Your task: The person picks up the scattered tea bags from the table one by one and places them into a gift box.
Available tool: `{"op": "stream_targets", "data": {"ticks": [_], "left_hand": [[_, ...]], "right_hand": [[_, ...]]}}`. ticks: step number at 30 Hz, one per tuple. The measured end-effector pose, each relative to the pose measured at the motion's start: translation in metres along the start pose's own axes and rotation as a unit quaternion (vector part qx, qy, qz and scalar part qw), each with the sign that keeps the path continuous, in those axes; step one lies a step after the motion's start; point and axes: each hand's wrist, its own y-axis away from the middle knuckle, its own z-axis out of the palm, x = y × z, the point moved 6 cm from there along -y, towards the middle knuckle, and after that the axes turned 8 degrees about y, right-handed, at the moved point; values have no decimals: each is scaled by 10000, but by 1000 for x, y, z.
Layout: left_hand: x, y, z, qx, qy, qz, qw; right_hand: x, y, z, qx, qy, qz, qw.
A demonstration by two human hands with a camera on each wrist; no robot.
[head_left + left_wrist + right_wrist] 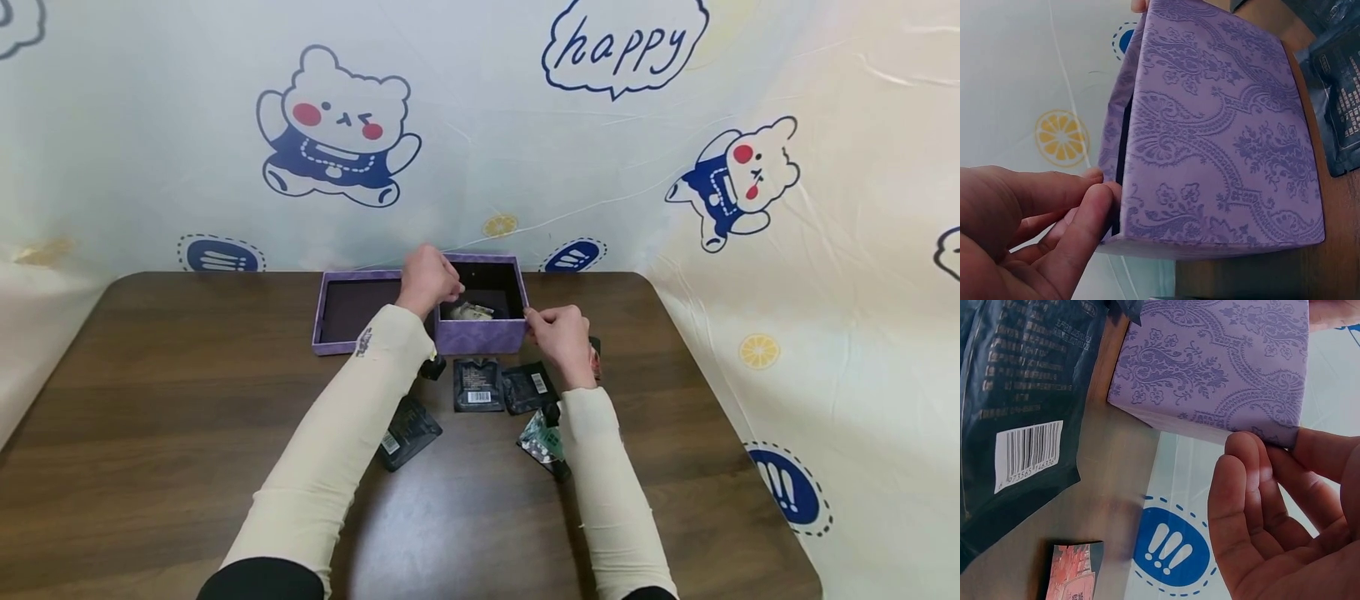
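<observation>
A purple box [480, 337] with a raised damask-like pattern stands open at the back of the table, with some small pale packets [472, 312] inside. At its left end my left hand [427, 279] holds the rim, thumb and fingertips close together in the left wrist view. My right hand [561, 337] pinches the front right corner near the top edge, its other fingers curled beside the side wall in the right wrist view. Left of the box lies its purple lid [324, 312], dark inside face up, partly hidden by the left hand and sleeve.
Several dark sachets lie in front of the box: one with a barcode [477, 386], another beside it [528, 388], a green one [542, 437] by the right sleeve and one [409, 432] by the left sleeve. A red-printed packet [1074, 572] lies right. A printed cloth hangs behind the table.
</observation>
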Motion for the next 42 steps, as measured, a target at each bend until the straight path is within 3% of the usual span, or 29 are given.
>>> {"op": "stream_targets", "data": {"ticks": [5, 13, 20, 28, 36, 42], "left_hand": [[-2, 6, -6, -184, 111, 95, 9997], [-3, 23, -27, -376, 262, 425, 9980], [-14, 38, -45, -571, 411, 306, 9971], [-28, 61, -63, -726, 225, 311, 9966], [-40, 81, -58, -1336, -182, 530, 9894], [-57, 87, -42, -1891, -757, 737, 9763]], "right_hand": [[0, 0, 1, -3, 38, 24, 10000], [-5, 0, -5, 31, 49, -97, 9999], [-8, -4, -8, 36, 50, -130, 9999], [-7, -5, -4, -61, 75, -89, 9999], [-4, -2, -2, -13, 78, -95, 9999], [-2, -2, -1, 10, 69, -59, 10000]]}}
